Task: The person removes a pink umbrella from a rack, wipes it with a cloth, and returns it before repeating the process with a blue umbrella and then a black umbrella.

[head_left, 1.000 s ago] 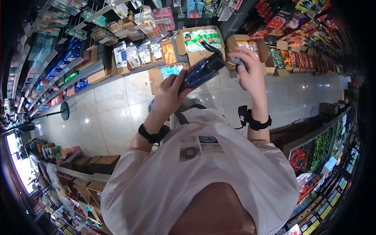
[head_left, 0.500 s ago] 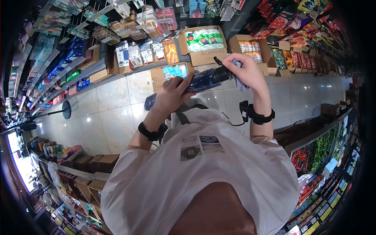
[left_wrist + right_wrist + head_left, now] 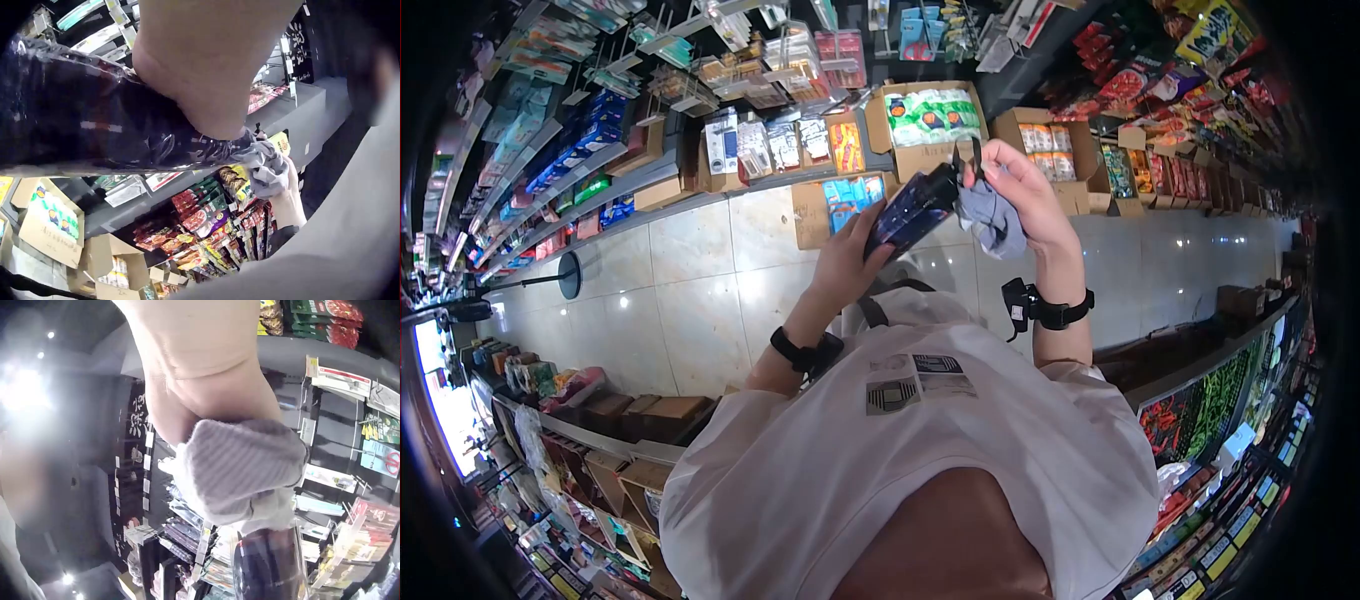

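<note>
A dark blue, shiny bottle-shaped object (image 3: 910,212) with a black top is gripped round its body by the left hand (image 3: 847,262). At its top end the right hand (image 3: 1032,200) pinches a black strap, and a grey cloth (image 3: 992,218) hangs from that same hand. In the left wrist view the dark body (image 3: 94,119) fills the upper left, the cloth (image 3: 267,170) at its far end. The right wrist view shows the ribbed grey cloth (image 3: 244,465) under the right hand (image 3: 212,394), covering its fingers, with the dark object (image 3: 269,565) below.
Cardboard boxes of packets (image 3: 920,158) stand along the shelf foot ahead, one box (image 3: 810,218) jutting onto the tiled floor (image 3: 700,270). Hanging goods fill the racks above. A round black stand base (image 3: 569,276) is at left; a low shelf (image 3: 1190,360) runs at right.
The right hand has come to the object's top and now pinches the strap, the cloth hanging lower. The object tipped flatter, then its top rose again. The view has shifted slightly.
</note>
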The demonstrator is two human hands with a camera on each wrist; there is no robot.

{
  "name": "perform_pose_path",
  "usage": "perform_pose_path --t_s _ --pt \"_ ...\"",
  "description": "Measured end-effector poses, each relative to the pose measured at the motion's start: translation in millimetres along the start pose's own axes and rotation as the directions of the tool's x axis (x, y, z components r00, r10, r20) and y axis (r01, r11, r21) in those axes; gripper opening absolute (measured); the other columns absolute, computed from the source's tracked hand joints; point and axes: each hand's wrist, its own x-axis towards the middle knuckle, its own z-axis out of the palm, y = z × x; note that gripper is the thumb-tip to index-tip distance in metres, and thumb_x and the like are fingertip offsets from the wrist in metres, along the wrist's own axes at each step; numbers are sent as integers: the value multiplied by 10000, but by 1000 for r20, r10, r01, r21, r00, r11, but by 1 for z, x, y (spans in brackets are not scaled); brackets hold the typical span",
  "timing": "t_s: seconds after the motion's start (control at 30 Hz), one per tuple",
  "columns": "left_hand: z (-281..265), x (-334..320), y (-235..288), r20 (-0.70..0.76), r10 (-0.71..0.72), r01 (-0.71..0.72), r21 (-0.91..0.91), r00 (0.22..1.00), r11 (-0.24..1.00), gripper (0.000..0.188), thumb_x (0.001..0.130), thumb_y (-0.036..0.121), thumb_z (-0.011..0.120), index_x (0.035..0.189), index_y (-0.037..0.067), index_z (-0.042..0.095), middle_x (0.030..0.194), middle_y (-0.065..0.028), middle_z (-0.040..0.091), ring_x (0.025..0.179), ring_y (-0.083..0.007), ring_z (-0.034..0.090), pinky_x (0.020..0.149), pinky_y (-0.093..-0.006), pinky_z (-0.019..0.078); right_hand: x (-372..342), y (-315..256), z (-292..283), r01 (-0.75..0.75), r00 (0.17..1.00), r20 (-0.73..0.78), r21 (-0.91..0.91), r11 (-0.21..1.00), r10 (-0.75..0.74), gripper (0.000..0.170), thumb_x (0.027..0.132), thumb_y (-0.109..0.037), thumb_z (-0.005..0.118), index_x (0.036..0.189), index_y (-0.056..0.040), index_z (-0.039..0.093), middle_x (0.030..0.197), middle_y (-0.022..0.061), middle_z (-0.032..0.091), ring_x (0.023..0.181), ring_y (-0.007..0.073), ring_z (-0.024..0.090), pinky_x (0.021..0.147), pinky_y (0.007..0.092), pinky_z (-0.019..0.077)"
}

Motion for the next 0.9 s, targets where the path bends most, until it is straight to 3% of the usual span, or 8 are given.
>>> perform_pose_path --t_s 0.1,0.2,0.23,0.3,0.43,0.53,0.7,0.9 --pt "-7 3 3 -4 -108 108 -66 994 992 566 883 223 605 1389 98 383 1128 -241 585 998 -435 579 829 -465 478 12 -10 -1 9 997 81 -35 999 -6 210 971 -229 521 1055 -48 588 1018 7 600 965 83 520 851 246 402" --pt "-6 3 -26 -127 -200 183 -133 972 974 488 931 257 533 1350 48 396 1132 -272 582 994 -441 581 835 -463 472 19 -27 8 6 990 136 -326 945 41 226 920 -196 605 1093 -50 609 1001 -17 595 943 78 524 839 253 423" --pt "-17 5 -19 -38 -413 398 -198 910 896 460 947 267 500 1334 38 406 1146 -283 575 1024 -444 571 854 -458 465 24 -24 13 91 991 120 -362 928 -50 228 886 -132 649 1093 -48 606 978 -16 588 946 82 525 852 257 426" --pt "-23 6 -32 -153 -350 319 -196 924 927 471 946 286 496 1330 25 416 1145 -277 577 1050 -449 557 881 -469 451 39 -16 20 147 987 8 -486 861 -164 234 813 -65 725 993 -60 576 943 -15 575 948 77 519 881 265 420" --pt "-48 16 -31 -251 -174 169 -45 952 985 528 897 251 563 1348 24 409 1147 -250 568 995 -443 566 852 -473 463 67 -24 54 79 991 -62 -471 879 -122 382 809 -90 753 1117 -57 531 800 -27 545 748 42 521 634 210 434" --pt "-69 25 -38 -276 66 -67 3 959 998 596 841 194 659 1358 35 409 1106 -232 587 964 -415 580 789 -445 488 95 -17 74 153 965 -106 -522 839 -242 190 818 -48 713 977 -27 611 832 -34 548 755 43 503 682 212 430" --pt "-103 39 -47 -338 83 -82 17 937 997 597 862 191 653 1385 48 404 1112 -237 581 927 -405 599 774 -443 485 139 -18 86 307 881 -70 -666 679 -467 74 857 -48 659 826 -16 600 837 18 578 803 105 537 764 260 438" --pt "-142 65 -73 -436 169 -153 73 884 986 548 824 138 673 1327 61 468 1007 -190 600 832 -384 610 696 -411 502 160 -38 99 141 984 -14 -548 824 -178 85 865 -96 675 874 -43 610 899 17 589 888 121 552 806 262 435"
